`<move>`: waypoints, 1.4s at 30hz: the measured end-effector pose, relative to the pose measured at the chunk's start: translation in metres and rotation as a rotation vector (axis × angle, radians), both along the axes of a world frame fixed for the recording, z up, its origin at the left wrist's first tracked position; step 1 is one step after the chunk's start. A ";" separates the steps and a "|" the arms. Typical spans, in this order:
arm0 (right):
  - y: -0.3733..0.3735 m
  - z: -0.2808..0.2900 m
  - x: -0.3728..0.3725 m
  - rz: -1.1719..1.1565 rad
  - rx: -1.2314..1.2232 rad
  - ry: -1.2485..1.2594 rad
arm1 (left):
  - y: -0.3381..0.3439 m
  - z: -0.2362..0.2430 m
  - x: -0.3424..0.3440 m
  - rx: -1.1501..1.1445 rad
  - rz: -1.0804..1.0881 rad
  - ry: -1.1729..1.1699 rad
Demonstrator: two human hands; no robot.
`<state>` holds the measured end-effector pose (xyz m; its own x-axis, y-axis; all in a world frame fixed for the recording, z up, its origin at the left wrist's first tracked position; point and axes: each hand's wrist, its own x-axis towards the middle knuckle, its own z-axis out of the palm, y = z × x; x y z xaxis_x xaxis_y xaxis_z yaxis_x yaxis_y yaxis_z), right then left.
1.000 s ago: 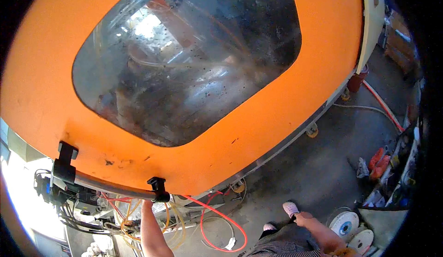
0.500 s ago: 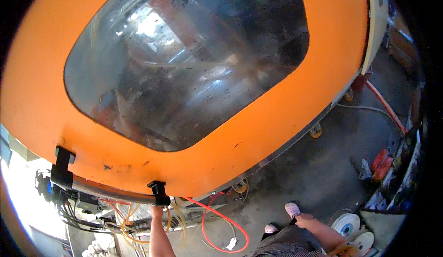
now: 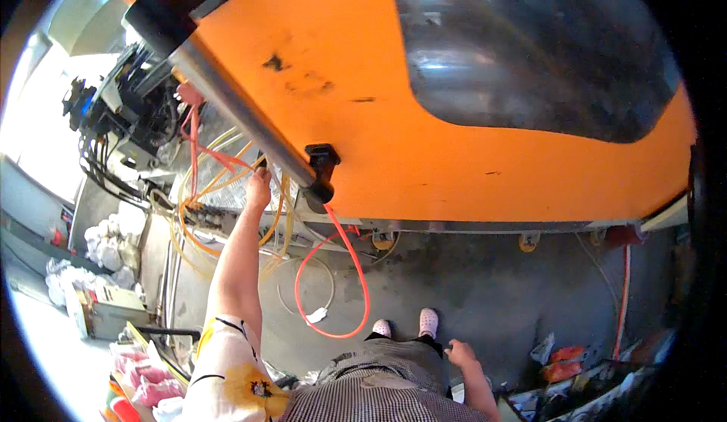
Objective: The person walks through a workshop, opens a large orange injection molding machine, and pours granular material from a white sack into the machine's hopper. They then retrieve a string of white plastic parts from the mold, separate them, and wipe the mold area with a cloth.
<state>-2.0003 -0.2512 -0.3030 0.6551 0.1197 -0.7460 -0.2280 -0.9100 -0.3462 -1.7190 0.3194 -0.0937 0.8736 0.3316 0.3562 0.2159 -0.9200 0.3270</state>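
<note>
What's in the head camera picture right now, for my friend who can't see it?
A person's left hand reaches beside the metal bar handle on a big orange machine door with a dark window; whether it grips anything is unclear. The right hand is near their side. A red hose loops to the left of the person's pale pink clogs.

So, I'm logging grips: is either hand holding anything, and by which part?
Left hand: cannot be told; it is at a small dark piece beside the metal bar. Right hand: nothing visible in it.
</note>
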 end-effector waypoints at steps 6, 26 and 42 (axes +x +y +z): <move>0.002 0.007 0.004 0.084 -0.052 0.100 | 0.037 -0.022 0.005 -0.187 0.045 0.059; 0.014 0.013 0.020 0.004 0.050 0.124 | 0.041 -0.035 0.003 -0.251 -0.185 0.073; 0.013 -0.006 0.023 0.019 0.003 0.010 | 0.016 -0.022 -0.010 -0.259 -0.107 0.136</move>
